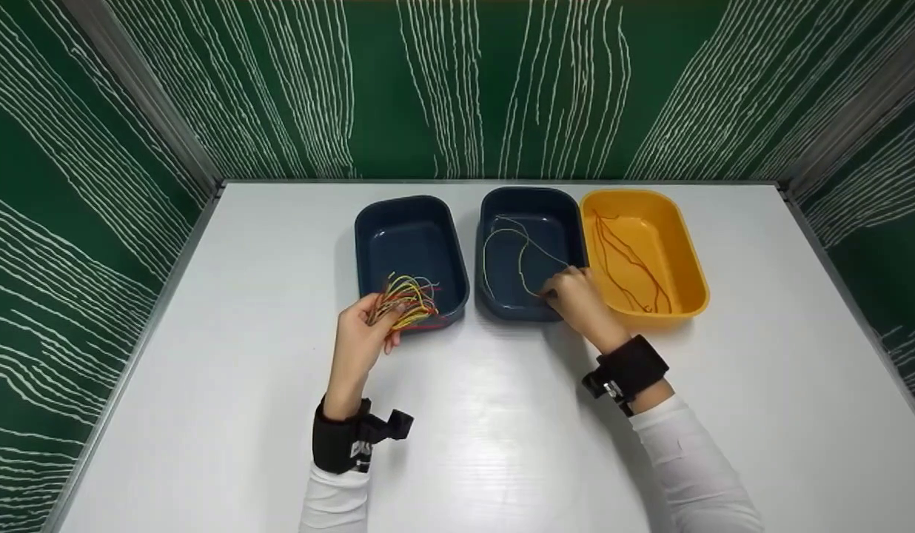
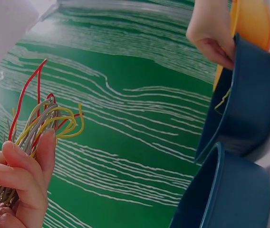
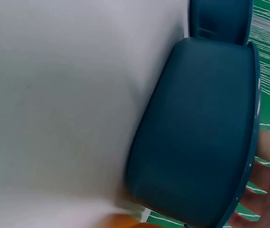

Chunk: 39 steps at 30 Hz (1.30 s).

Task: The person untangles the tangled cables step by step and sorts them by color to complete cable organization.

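A bundle of thin wires (image 1: 411, 302), red, yellow and grey, is pinched between the thumb and fingers of my left hand (image 1: 360, 333), above the front edge of the left dark blue bin (image 1: 406, 244). In the left wrist view the looped wires (image 2: 54, 118) stick out past the fingertips. My right hand (image 1: 578, 302) is over the front right corner of the middle dark blue bin (image 1: 531, 200), fingers bent down and apparently pinching a thin yellowish wire (image 1: 494, 235). That wire curves across the bin; the fingertips are partly hidden.
Right of the middle bin, touching it, stands a yellow bin (image 1: 683, 259) with several reddish wires (image 1: 631, 257) in it. A gap separates the two blue bins. All stand on a white table (image 1: 465, 444) before a green wall (image 1: 383, 89) with white lines.
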### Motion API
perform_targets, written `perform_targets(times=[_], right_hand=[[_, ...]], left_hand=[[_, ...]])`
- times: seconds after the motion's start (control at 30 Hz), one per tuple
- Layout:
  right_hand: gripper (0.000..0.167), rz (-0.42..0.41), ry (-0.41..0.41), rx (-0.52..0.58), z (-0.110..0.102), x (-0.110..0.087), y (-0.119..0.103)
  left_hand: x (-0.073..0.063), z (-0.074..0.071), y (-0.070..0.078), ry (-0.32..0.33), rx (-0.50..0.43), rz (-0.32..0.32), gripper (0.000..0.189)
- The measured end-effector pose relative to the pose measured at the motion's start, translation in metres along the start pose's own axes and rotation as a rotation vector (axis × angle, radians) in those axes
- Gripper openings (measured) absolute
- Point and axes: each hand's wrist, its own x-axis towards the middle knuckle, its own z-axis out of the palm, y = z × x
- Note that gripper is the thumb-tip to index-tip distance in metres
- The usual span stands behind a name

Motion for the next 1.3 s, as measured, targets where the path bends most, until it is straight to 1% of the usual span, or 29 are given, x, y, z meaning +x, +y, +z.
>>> perform_targets(times=[0.23, 0.37, 0.57, 0.73, 0.87, 0.97, 1.0, 1.07, 1.3], right_hand=[[0.008, -0.022, -0.053, -0.082, -0.001, 0.008, 0.001], [0.01, -0.035, -0.043, -0.09, -0.005, 0.007, 0.002], [0.012, -0.006, 0.044, -0.055, -0.013, 0.001, 0.003], [0.014, 0.011, 0.132, -0.006, -0.019, -0.006, 0.001], [0.01, 0.012, 0.195, 0.043, -0.025, -0.011, -0.005], [0.011, 0.011, 0.229, 0.081, -0.031, -0.015, -0.011], [0.011, 0.01, 0.241, 0.095, -0.032, -0.016, -0.012], [0.013, 0.008, 0.261, 0.122, -0.034, -0.018, -0.016], [0.013, 0.006, 0.327, 0.235, -0.037, -0.025, -0.027]], left_hand=[[0.0, 0.0, 0.0, -0.004, -0.007, 0.011, 0.016], [0.0, 0.0, 0.0, -0.006, -0.002, 0.009, 0.016], [0.0, 0.001, -0.001, -0.006, -0.003, 0.015, 0.016], [0.0, 0.004, -0.001, -0.025, -0.002, -0.001, 0.016], [-0.004, 0.007, 0.011, -0.04, -0.008, -0.023, 0.014], [-0.008, 0.009, 0.02, -0.048, 0.003, -0.027, 0.013], [-0.008, 0.01, 0.02, -0.052, 0.007, -0.025, 0.013], [-0.008, 0.011, 0.018, -0.062, 0.012, -0.016, 0.013], [-0.001, 0.012, -0.002, -0.078, 0.03, -0.012, 0.017]])
